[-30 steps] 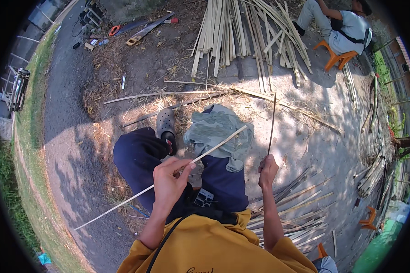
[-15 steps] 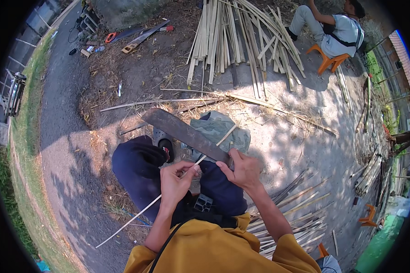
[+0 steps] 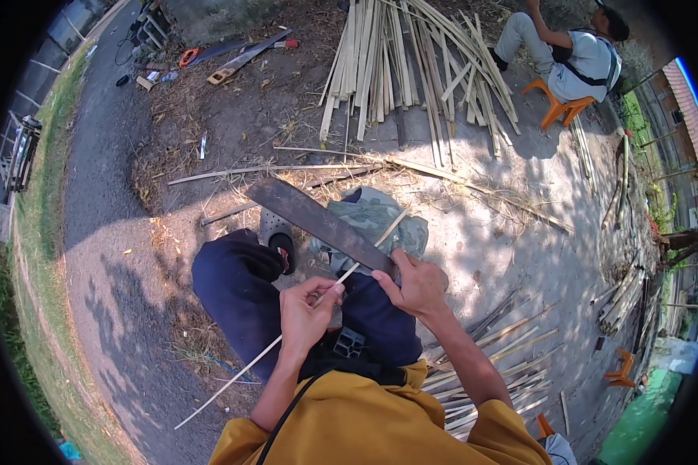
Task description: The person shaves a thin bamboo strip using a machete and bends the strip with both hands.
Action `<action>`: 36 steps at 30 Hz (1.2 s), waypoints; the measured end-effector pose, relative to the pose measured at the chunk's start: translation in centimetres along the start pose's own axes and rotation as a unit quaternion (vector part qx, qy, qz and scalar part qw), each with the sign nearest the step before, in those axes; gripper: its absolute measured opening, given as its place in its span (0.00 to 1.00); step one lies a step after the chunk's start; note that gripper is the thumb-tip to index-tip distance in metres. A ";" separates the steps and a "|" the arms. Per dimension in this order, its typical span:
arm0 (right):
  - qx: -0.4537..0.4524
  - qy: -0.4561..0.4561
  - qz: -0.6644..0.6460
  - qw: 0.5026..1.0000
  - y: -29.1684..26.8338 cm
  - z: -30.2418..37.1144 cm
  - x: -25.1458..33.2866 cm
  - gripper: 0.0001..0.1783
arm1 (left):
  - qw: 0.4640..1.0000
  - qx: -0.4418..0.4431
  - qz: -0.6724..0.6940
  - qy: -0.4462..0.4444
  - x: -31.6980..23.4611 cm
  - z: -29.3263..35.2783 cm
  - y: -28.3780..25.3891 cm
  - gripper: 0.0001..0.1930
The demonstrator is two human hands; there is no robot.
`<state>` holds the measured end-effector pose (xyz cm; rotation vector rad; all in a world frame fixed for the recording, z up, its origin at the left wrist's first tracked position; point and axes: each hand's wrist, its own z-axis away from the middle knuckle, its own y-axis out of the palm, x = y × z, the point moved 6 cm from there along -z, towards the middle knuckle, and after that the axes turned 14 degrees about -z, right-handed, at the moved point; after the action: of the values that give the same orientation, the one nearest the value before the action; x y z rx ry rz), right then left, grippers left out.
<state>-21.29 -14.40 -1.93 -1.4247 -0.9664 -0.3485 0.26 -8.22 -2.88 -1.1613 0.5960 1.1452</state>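
My left hand (image 3: 308, 312) pinches a thin pale strip of wood or bamboo (image 3: 231, 382) between thumb and fingers. One end of the strip slants down to the lower left; the other passes under a blade toward the upper right. My right hand (image 3: 415, 285) is closed round the near end of a broad, dark machete (image 3: 310, 219), its handle hidden in my grip. The blade points to the upper left and lies across the strip, just beyond my left hand. Beneath them, a camouflage-patterned cloth (image 3: 411, 235) covers part of my lap or leg.
Ahead lies a large pile of split strips (image 3: 372, 62), with more strips (image 3: 512, 349) at my right. Handsaws (image 3: 244, 60) rest at the upper left. A person (image 3: 585, 62) sits on an orange stool (image 3: 554, 105) at the upper right.
My left hand and the strip have shifted slightly up and to the right. The machete's near end has moved a little to the right, still across the strip.
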 end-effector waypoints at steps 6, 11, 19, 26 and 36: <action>-0.008 0.011 -0.005 1.000 -0.3 0.0 -0.2 0.27 | 1.000 0.006 0.018 -0.016 1.4 1.2 -0.3 0.04; 0.010 0.012 0.010 1.000 -0.1 -0.3 0.6 0.28 | 1.000 0.008 0.030 -0.005 0.1 0.7 0.5 0.05; 0.009 -0.004 0.000 1.000 -0.1 0.3 0.6 0.28 | 0.999 0.014 0.025 -0.020 1.2 2.0 0.2 0.05; 0.026 0.016 -0.017 0.999 -0.1 0.0 0.4 0.28 | 0.997 0.005 0.066 -0.035 3.2 3.0 -0.1 0.05; 0.031 -0.002 0.029 0.999 0.3 0.3 1.0 0.29 | 0.995 0.009 0.076 -0.057 3.3 4.2 0.1 0.04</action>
<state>-20.58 -13.72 -1.43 -1.3937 -0.9306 -0.2703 0.61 -3.07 -4.26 -1.0405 0.6138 1.3243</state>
